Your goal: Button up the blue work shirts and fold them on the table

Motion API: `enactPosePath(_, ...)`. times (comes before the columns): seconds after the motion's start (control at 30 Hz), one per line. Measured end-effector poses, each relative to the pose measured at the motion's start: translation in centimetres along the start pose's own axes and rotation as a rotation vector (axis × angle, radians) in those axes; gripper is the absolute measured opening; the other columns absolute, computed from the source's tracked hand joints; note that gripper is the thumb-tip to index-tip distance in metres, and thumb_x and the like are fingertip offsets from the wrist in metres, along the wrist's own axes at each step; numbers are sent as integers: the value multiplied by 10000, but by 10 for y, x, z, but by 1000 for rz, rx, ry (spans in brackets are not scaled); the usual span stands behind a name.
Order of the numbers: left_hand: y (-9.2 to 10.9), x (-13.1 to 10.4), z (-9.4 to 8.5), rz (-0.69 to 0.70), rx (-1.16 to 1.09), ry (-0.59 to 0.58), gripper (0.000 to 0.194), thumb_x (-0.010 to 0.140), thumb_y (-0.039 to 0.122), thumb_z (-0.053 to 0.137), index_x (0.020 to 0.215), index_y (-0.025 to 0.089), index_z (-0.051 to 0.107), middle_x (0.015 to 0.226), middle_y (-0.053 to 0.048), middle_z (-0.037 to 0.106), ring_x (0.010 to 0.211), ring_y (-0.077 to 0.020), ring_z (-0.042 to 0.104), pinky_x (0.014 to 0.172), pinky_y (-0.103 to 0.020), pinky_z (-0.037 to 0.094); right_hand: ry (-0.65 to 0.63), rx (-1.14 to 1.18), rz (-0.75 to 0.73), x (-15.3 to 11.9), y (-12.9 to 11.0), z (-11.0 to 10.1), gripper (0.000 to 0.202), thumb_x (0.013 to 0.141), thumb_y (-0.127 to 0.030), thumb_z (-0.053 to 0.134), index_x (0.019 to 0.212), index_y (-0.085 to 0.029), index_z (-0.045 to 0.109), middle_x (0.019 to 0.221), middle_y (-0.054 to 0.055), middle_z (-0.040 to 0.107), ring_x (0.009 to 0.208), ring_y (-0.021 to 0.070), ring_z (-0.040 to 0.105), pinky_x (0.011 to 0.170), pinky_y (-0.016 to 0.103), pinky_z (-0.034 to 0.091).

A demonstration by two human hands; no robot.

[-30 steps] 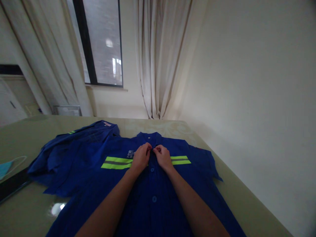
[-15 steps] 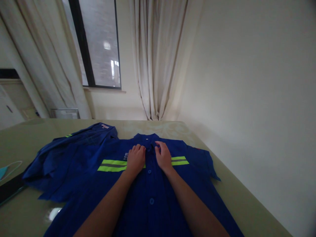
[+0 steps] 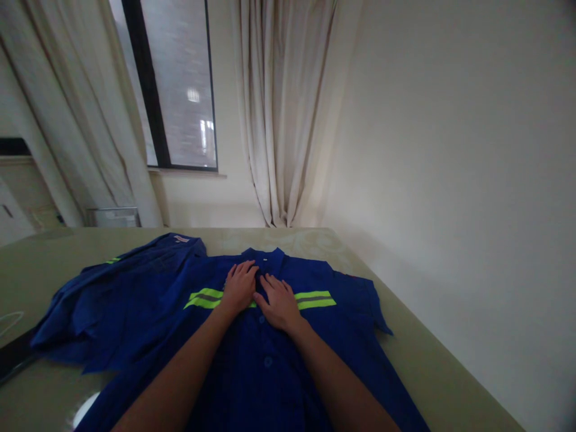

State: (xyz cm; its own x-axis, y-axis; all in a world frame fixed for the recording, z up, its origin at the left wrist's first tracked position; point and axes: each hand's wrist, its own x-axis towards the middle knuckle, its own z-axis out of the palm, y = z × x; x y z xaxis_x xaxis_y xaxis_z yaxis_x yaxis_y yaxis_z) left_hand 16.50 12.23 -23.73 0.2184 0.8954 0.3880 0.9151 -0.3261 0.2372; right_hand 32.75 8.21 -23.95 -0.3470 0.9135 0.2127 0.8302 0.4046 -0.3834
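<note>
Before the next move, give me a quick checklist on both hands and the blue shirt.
1. Left hand on the shirt: ok, palm down on its front.
2. Right hand on the shirt: ok, fingers spread, close beside the left hand.
3. Shirt front up: ok, collar at the far end.
4. Top of the front fastened: cannot tell, too dark and partly covered.
5. Lower button in view: ok, below the hands.
6. Second blue garment apart from the shirt: not ok, they touch.
</note>
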Motion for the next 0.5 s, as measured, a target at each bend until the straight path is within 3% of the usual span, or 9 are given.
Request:
enactPosePath(0.1, -1, 2, -1, -12, 6, -21, 385, 988, 225, 405, 1267, 229, 669, 1404, -106, 625, 1292, -257, 562, 1142, -444, 382, 14, -25, 79, 12, 10, -1, 623, 1039, -532, 315, 1561, -202, 396, 1613, 94, 385, 1508, 240, 306, 1230, 462, 171)
enactPosePath(0.2, -2, 0, -3, -54, 23, -65, 389, 988, 260, 419, 1292, 226, 659, 1408, -131, 626, 1281, -300, 580, 1104, -505, 418, -15, -52, 113, 29, 22, -7, 602, 1044, -484, 290, 1575, -210, 369, 1628, 70, 353, 1524, 228, 267, 1241, 477, 128)
enactPosePath(0.37, 6, -28, -7, -140, 97, -92, 481, 935, 336, 500, 1394, 232, 598, 1603, -167, 408, 1446, -472, 366, 1102, -728, 288, -129, -74, 149, 44, 24, -18, 594, 1028, -435, 338, 1584, -226, 348, 1646, 77, 308, 1532, 247, 250, 1231, 518, 142)
enactPosePath(0.43, 9, -45, -5, -186, 108, -108, 538, 930, 467, 503, 1409, 237, 589, 1598, -191, 406, 1446, -530, 326, 1066, -832, 176, -49, -91, 132, 39, 18, -15, 587, 1020, -404, 364, 1568, -198, 384, 1637, 106, 327, 1525, 265, 266, 1229, 508, 147)
enactPosePath(0.5, 11, -57, -1, -184, 75, -114, 607, 920, 568, 489, 1434, 255, 563, 1577, -197, 436, 1462, -530, 295, 1066, -856, 81, 49, -99, 109, 31, 12, -7, 585, 1021, -417, 369, 1557, -186, 406, 1631, 122, 339, 1521, 276, 272, 1228, 494, 150)
